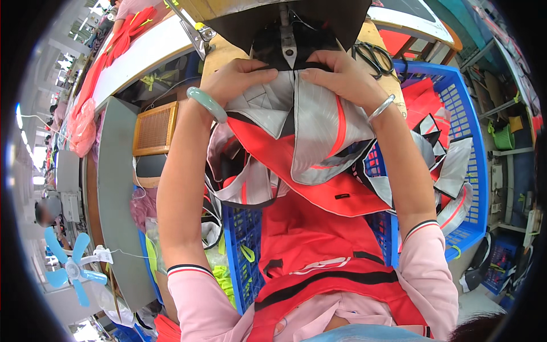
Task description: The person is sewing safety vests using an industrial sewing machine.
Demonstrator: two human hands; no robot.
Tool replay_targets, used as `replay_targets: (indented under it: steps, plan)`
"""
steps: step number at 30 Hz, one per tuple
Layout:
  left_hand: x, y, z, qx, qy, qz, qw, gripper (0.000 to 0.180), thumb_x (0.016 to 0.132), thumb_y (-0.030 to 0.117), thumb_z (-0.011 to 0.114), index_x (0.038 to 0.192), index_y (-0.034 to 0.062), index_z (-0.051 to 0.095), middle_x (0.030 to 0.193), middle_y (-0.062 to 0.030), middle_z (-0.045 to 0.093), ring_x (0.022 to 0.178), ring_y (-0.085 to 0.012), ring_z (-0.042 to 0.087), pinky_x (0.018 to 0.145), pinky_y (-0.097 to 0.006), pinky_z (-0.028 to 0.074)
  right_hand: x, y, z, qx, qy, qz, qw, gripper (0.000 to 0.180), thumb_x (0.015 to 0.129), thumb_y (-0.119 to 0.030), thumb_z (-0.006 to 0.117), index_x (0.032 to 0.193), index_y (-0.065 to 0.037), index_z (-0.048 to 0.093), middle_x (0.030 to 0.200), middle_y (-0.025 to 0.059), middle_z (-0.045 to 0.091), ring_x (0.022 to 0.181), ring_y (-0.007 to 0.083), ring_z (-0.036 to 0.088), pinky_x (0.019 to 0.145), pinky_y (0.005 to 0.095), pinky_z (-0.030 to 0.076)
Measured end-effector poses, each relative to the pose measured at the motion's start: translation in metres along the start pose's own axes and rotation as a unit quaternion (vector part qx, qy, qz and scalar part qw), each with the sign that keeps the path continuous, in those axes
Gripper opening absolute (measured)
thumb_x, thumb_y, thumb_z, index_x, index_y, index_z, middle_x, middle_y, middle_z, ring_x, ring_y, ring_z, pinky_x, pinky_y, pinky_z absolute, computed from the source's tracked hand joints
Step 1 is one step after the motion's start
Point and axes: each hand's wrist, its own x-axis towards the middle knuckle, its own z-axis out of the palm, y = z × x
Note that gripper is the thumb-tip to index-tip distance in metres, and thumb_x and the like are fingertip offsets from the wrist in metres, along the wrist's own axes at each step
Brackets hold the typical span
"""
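Observation:
My left hand pinches the dark edge of a grey, red and black fabric piece, its thumb and fingers pressed together. On the other side of the same edge, my right hand grips the cloth in a similar pinch. Between the two hands, a pointed metal part of a machine comes down close to the fabric edge. The machine's dark body overhangs it. The cloth hangs from the tabletop towards my lap, where I wear a red apron.
Black-handled scissors lie right of the machine. A blue crate of red and grey pieces stands at my right; another blue crate is below. At left are a grey panel, a wicker-topped box and a small fan.

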Motion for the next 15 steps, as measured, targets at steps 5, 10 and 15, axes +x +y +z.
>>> replay_targets:
  steps: [5, 10, 15]
  plan:
    - [-0.003, -0.001, -0.003, -0.012, -0.009, 0.032, 0.999, 0.035, 0.091, 0.022, 0.07, 0.116, -0.0016, 0.067, 0.105, -0.004, 0.07, 0.092, -0.0093, 0.065, 0.082, -0.024, 0.052, 0.002, 0.003, -0.002, -0.009, 0.043, -0.018, 0.999, 0.043, 0.086, -0.032, 0.068, 0.11, 0.004, 0.065, 0.09, 0.0088, 0.067, 0.085, 0.0124, 0.061, 0.077, 0.028, 0.05]
    - [-0.035, -0.004, 0.008, 0.106, -0.039, 0.049, 0.992, 0.048, 0.09, 0.033, 0.068, 0.119, -0.0049, 0.064, 0.102, -0.0095, 0.07, 0.095, -0.0136, 0.062, 0.086, -0.027, 0.049, -0.049, -0.003, -0.027, -0.068, -0.013, -0.008, 0.998, 0.036, 0.09, -0.028, 0.064, 0.108, 0.003, 0.065, 0.092, 0.0099, 0.069, 0.09, 0.0161, 0.064, 0.079, 0.0304, 0.05]
    - [-0.055, -0.007, 0.069, 0.085, -0.174, 0.097, 0.976, 0.034, 0.094, 0.025, 0.064, 0.117, -0.0002, 0.062, 0.098, -0.0028, 0.065, 0.09, -0.0063, 0.055, 0.078, -0.024, 0.047, -0.125, -0.017, -0.005, -0.031, -0.2, -0.217, 0.955, 0.026, 0.086, -0.019, 0.07, 0.108, -0.005, 0.067, 0.106, 0.0097, 0.067, 0.098, 0.0253, 0.063, 0.087, 0.037, 0.05]
